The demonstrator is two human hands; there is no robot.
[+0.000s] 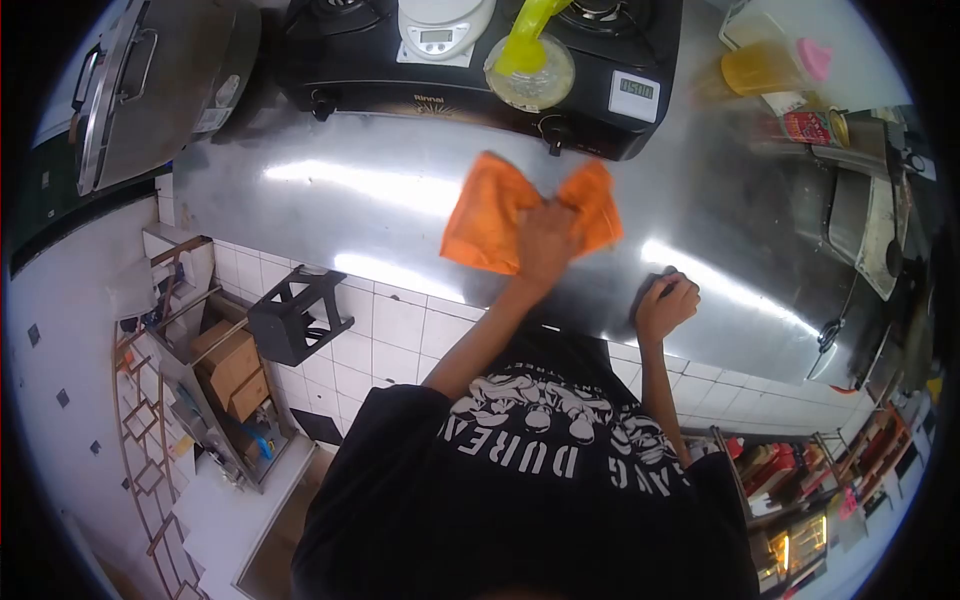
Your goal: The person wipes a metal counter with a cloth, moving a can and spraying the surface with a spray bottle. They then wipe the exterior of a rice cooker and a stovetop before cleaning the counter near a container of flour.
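An orange cloth (487, 215) lies on the steel counter just in front of the black stove. On top of it, my left hand (548, 240) presses down and bunches its middle, so that the two sides stick up; the fingers are a little blurred. My right hand (668, 305) rests near the counter's front edge, well to the right of the cloth. Its fingers are curled closed, with a dark patch beside them, and whatever may be inside is hidden.
On the stove (400, 100) are a white kitchen scale (440, 25), a bowl (545, 85) with a yellow-green utensil (525, 50), and a digital timer (634, 97). A large metal pot (160, 100) stands left. Right are a pink-topped jug (760, 68) and a can (815, 127). A black stool (300, 315) stands below.
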